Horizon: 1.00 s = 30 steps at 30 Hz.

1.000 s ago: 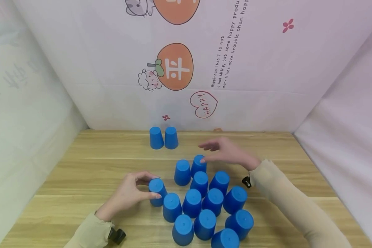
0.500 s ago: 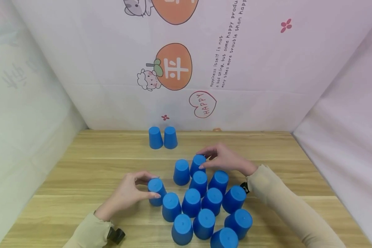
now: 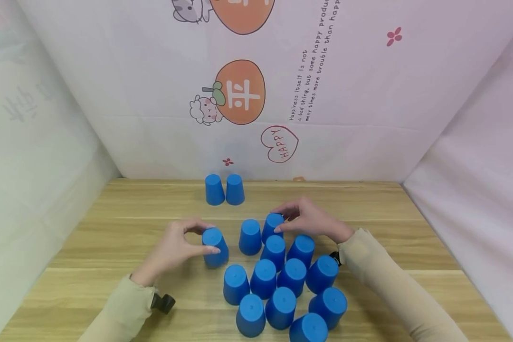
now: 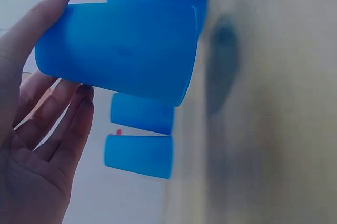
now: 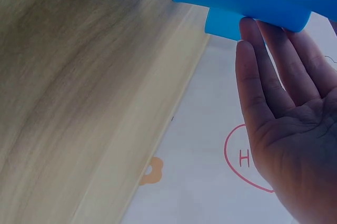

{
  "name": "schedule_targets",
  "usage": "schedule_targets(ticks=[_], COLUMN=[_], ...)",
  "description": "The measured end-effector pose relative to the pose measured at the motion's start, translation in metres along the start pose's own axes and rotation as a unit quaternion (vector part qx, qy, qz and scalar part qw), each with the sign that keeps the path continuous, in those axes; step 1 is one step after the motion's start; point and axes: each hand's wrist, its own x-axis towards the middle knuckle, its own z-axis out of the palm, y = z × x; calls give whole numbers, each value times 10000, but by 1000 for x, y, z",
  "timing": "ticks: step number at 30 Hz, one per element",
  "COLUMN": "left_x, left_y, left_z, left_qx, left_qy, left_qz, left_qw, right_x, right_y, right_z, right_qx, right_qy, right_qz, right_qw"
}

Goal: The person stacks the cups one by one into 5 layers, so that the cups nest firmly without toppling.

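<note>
In the head view my left hand (image 3: pixel 173 247) grips an upside-down blue cup (image 3: pixel 215 251) between thumb and fingers. The left wrist view has this cup (image 4: pixel 118 50) large, its rim apart from a dark shadow on the tabletop, so it is raised. My right hand (image 3: pixel 311 219) holds another upside-down blue cup (image 3: pixel 270 230) at the back of the cluster, thumb on the near side and fingers behind. Just left of that one stands a separate blue cup (image 3: pixel 250 237). In the right wrist view the fingers of the right hand (image 5: pixel 295 92) touch a cup's side (image 5: pixel 237 0); the thumb is hidden.
Several more upside-down blue cups (image 3: pixel 264 280) stand close together toward the front. Two blue cups (image 3: pixel 224 192) sit side by side near the back wall (image 3: pixel 342 152). Wood-grain tabletop (image 3: pixel 111 242) extends to both sides, between white side cloths.
My left hand has lifted its cup up and away from the front cups. The right hand has come down onto the back cup and taken hold of it.
</note>
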Motion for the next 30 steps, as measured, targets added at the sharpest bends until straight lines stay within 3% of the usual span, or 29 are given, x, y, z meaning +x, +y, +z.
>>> schedule_targets(ticks=[12, 19, 26, 30], left_x=[40, 64, 94, 113], left_y=[21, 38, 47, 50], left_z=[-8, -6, -1, -1], left_qx=[594, 890, 696, 554], left_qy=[580, 680, 630, 650], left_qz=[101, 202, 308, 565], left_qw=[9965, 9935, 9951, 9947], right_x=[-2, -3, -3, -2], right_y=[-2, -3, -3, -3], right_z=[0, 0, 0, 0], right_qx=[-28, 51, 19, 51], right_qy=[32, 0, 12, -6], right_qz=[-35, -23, 22, 20], right_qw=[10000, 10000, 10000, 10000])
